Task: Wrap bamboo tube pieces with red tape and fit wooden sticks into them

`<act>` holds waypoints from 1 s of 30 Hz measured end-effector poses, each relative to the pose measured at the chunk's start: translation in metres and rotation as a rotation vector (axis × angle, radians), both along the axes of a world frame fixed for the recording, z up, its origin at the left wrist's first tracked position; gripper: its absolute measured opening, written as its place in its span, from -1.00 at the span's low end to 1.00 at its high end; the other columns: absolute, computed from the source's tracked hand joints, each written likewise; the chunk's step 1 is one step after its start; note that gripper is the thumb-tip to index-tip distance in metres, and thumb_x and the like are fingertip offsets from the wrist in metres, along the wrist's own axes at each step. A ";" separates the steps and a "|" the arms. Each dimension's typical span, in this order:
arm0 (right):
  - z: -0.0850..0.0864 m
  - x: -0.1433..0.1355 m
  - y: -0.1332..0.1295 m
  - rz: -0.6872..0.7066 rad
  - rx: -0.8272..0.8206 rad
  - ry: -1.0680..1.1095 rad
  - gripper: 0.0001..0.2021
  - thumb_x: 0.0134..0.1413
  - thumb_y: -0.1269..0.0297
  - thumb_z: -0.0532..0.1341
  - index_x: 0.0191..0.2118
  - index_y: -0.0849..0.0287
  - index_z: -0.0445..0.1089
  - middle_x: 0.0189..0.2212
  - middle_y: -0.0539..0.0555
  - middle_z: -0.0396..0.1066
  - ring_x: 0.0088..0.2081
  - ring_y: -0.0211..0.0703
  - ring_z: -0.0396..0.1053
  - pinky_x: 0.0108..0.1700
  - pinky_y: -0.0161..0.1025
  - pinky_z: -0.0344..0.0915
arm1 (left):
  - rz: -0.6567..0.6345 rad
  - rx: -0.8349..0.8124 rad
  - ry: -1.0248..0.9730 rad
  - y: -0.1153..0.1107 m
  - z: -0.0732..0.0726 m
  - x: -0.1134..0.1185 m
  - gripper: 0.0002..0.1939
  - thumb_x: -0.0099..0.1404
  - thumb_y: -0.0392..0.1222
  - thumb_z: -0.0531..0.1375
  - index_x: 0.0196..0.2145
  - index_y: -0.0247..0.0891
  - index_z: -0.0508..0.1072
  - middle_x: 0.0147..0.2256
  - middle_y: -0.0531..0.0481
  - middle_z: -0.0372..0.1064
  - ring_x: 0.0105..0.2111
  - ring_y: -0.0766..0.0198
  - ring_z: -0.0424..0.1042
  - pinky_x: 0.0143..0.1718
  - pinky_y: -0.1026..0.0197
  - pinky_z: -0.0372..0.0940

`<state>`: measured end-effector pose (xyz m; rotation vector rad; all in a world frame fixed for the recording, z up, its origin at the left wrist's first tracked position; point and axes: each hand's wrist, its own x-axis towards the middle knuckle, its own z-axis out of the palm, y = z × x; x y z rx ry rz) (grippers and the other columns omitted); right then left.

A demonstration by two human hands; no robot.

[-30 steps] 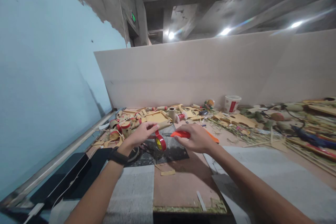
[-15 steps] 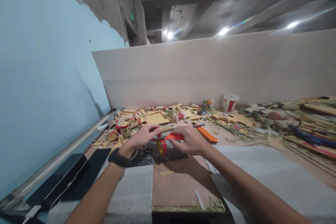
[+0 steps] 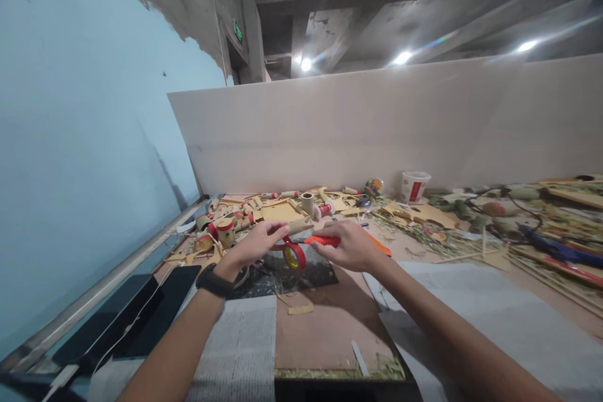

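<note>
My left hand is closed on a pale tan tube, pinching it at its near end. A strip of red tape runs from the tube beside my fingertips, and a red tape roll with a yellow core hangs just below. My right hand grips an orange utility knife, whose blade points left towards the tape at the tube. Whether the blade touches the tape I cannot tell. Behind my right hand lies another orange item, mostly covered by the hand.
Several red-banded tube pieces lie at the left, with a red spool and upright tube behind my hands. A paper cup stands by the white partition. Newspaper and a dark board lie nearer.
My right hand and the knife have shifted a little to the right and up. The tape roll has swung rightwards and turned, showing more of its open side.
</note>
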<state>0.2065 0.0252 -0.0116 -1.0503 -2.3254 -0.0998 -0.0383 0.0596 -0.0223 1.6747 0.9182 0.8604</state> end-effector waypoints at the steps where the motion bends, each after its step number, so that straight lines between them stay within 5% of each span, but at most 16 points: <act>1: 0.000 0.003 0.001 -0.020 0.001 -0.005 -0.71 0.22 0.15 0.17 -0.45 0.13 0.51 -0.54 0.03 0.42 -0.44 -0.20 0.27 -0.37 -0.28 0.03 | 0.012 -0.008 -0.003 0.000 0.001 -0.001 -0.53 0.22 0.16 0.27 -0.12 -0.30 0.53 -0.11 -0.11 0.43 -0.10 0.11 0.41 -0.08 0.04 0.41; 7: 0.001 0.012 0.005 -0.023 -0.035 0.022 -0.72 0.22 0.11 0.17 -0.39 0.10 0.56 -0.52 0.03 0.47 -0.44 -0.18 0.31 -0.38 -0.28 0.04 | 0.110 -0.039 0.008 0.002 0.003 -0.008 -0.56 0.23 0.13 0.25 -0.13 -0.29 0.52 -0.09 -0.11 0.41 -0.10 0.12 0.39 -0.16 0.11 0.41; 14: 0.002 -0.010 -0.007 0.081 -0.013 0.029 -0.70 0.25 0.14 0.15 -0.41 0.14 0.53 -0.53 0.02 0.42 -0.45 -0.23 0.26 -0.34 -0.28 0.07 | 0.056 0.051 0.085 -0.002 0.003 -0.003 -0.58 0.25 0.14 0.22 -0.19 -0.30 0.54 -0.19 -0.11 0.47 -0.16 0.10 0.41 -0.21 0.14 0.39; 30: -0.003 -0.010 -0.003 -0.004 -0.066 0.014 -0.69 0.21 0.15 0.16 -0.48 0.16 0.50 -0.54 0.04 0.45 -0.48 -0.23 0.25 -0.36 -0.29 0.05 | 0.057 0.079 0.149 -0.004 0.003 0.004 -0.47 0.24 0.21 0.21 -0.05 -0.28 0.53 -0.02 -0.18 0.48 -0.06 0.02 0.45 -0.15 0.08 0.41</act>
